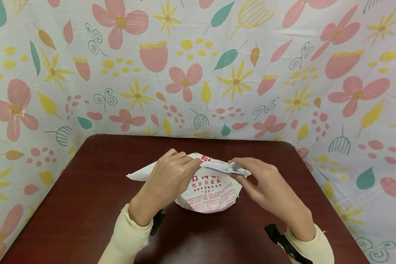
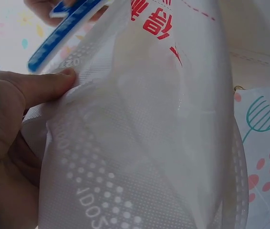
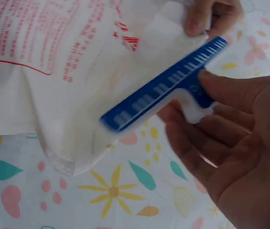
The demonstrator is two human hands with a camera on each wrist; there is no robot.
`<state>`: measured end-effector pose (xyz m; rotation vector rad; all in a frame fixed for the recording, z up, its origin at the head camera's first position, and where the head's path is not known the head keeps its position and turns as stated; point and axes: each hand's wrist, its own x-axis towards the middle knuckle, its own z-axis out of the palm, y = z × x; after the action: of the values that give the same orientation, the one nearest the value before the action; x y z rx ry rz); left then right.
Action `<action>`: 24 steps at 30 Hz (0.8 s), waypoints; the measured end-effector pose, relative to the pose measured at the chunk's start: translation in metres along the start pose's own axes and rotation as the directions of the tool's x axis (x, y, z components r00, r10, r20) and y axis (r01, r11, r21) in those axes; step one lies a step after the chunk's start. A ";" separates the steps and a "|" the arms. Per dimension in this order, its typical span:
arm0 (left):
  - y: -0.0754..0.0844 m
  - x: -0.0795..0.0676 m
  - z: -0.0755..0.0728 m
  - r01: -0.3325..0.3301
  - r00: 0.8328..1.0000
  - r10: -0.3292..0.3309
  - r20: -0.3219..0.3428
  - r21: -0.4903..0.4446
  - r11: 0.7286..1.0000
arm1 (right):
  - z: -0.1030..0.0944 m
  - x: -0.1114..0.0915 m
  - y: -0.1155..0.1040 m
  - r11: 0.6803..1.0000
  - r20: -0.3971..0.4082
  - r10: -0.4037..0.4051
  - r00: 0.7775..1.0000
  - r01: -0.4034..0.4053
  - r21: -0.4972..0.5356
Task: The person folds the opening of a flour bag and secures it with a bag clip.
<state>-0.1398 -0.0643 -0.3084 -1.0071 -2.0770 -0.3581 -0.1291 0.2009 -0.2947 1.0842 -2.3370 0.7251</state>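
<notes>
A white flour bag (image 1: pixel 208 201) with red print stands on the table, its top folded. My left hand (image 1: pixel 171 174) grips the bag's upper edge, the thumb pressed on the white plastic in the left wrist view. In my right hand (image 1: pixel 267 183) is a bag clip (image 3: pixel 163 88), blue on one side and pale on the other, pinched by its handle between thumb and fingers. The clip lies along the bag's top beside the left hand; whether its bars pass round the plastic I cannot tell. A pointed corner of the bag sticks out left of my left hand.
The dark red-brown table (image 1: pixel 85 205) has its far edge against a white sheet (image 1: pixel 198 113) printed with flowers and leaves. The same sheet hangs at both sides. Black straps (image 1: pixel 285 244) circle the wrists over pale sleeves.
</notes>
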 end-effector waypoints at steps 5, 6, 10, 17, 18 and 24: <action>0.001 -0.001 -0.001 0.000 1.000 0.000 0.009 0.003 1.000 | -0.005 0.003 -0.002 1.000 -0.108 -0.004 0.994 0.005 0.006; 0.001 -0.001 -0.001 0.000 1.000 0.000 0.009 0.006 1.000 | -0.006 0.004 -0.002 1.000 -0.133 -0.017 0.991 0.017 -0.002; 0.002 -0.001 -0.002 0.003 1.000 -0.003 0.013 0.005 1.000 | -0.007 0.006 0.001 0.998 -0.211 -0.056 0.976 0.057 0.003; 0.003 -0.003 -0.001 0.001 1.000 -0.001 0.013 -0.001 1.000 | -0.006 0.006 0.001 0.995 -0.303 -0.053 0.951 0.077 0.066; 0.003 -0.003 0.000 -0.001 1.000 0.001 0.013 0.002 1.000 | -0.007 0.007 0.001 0.994 -0.310 -0.057 0.949 0.083 0.073; 0.002 -0.001 -0.001 -0.005 1.000 0.005 0.011 0.004 1.000 | -0.008 0.011 0.003 0.992 -0.292 -0.058 0.955 0.087 0.088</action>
<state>-0.1371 -0.0643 -0.3088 -1.0140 -2.0837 -0.3465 -0.1365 0.2018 -0.2831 1.0232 -2.0219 0.9146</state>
